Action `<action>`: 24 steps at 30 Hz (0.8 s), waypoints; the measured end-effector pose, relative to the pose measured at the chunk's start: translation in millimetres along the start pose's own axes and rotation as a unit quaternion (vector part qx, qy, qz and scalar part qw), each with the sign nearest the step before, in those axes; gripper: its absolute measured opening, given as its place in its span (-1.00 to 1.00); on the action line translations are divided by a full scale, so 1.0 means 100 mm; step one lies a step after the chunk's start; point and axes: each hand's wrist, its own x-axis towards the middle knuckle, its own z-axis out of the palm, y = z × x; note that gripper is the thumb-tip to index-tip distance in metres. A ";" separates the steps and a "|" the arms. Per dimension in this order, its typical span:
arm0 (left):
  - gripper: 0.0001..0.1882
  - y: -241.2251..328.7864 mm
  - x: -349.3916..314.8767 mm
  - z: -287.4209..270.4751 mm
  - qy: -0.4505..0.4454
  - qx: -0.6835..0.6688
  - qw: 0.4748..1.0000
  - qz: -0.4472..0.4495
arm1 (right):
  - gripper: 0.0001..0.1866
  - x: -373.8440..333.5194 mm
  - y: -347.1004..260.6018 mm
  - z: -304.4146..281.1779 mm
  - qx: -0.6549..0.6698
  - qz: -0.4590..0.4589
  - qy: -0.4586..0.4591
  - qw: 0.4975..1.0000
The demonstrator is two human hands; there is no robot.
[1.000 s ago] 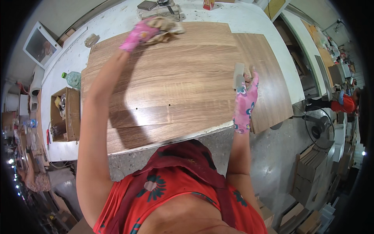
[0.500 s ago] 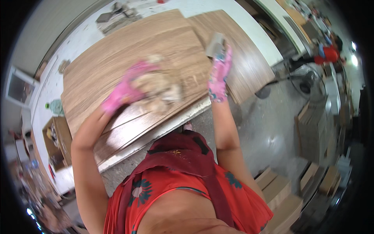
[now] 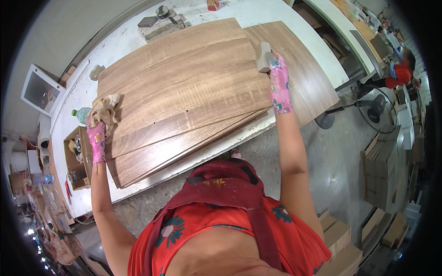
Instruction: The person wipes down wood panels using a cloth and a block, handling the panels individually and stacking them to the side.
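A stack of wood-grain boards (image 3: 184,76) lies on a white worktable, with two small dark holes in the top board. At its left end, my left hand (image 3: 97,143), in a pink flowered glove, is closed on a crumpled beige rag (image 3: 107,110). The rag rests on the left edge of the top board. My right hand (image 3: 280,89), in a matching glove, grips a grey rectangular block (image 3: 263,57) at the right edge of that board. Another wood-grain board (image 3: 301,78) sticks out beneath on the right.
Left of the boards stand a green-capped bottle (image 3: 83,115) and an open cardboard box (image 3: 76,154) with odds and ends. Grey blocks and small tools (image 3: 161,25) lie at the table's back. A floor fan (image 3: 375,110), stacked cartons (image 3: 334,234) and a person in red (image 3: 403,69) are on the right.
My left hand has swept the rag from the middle of the top board to its left end. My right hand still holds the grey block at the right edge.
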 end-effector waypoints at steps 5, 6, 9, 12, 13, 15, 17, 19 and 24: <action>-0.40 1.26 -0.37 0.74 -0.116 0.106 0.981 -0.114 | -0.55 -0.25 0.16 -0.49 0.086 -0.016 0.025 0.996; -0.41 1.73 -0.59 0.80 -0.187 -0.053 0.980 -0.050 | -0.54 -0.37 0.10 -0.56 0.080 -0.016 0.024 0.996; -0.48 2.27 -0.91 1.11 -0.288 -0.262 0.910 0.145 | -0.52 -0.78 -0.07 -0.85 -0.028 -0.032 0.017 0.999; -0.53 2.62 -1.16 1.46 -0.299 -0.187 0.899 0.258 | -0.50 -1.03 0.12 -1.41 -0.313 -0.079 0.039 0.946; -0.52 2.71 -1.23 1.58 -0.308 -0.170 0.886 0.301 | -0.48 -1.16 -0.02 -1.41 -0.246 -0.054 0.078 0.965; -0.50 2.94 -1.40 1.77 -0.337 -0.167 0.841 0.389 | -0.45 -1.32 -0.13 -1.60 -0.183 -0.010 0.141 0.973; -0.50 3.11 -1.58 1.85 -0.387 -0.234 0.817 0.356 | -0.46 -1.37 -0.19 -1.85 -0.319 0.011 0.148 0.936; -0.50 3.25 -1.70 1.94 -0.392 -0.250 0.797 0.385 | -0.47 -1.46 -0.39 -1.93 -0.447 0.000 0.126 0.885; -0.56 3.20 -1.63 1.69 -0.371 -0.312 0.830 0.277 | -0.55 -1.42 -0.34 -1.96 -0.152 -0.074 0.130 0.977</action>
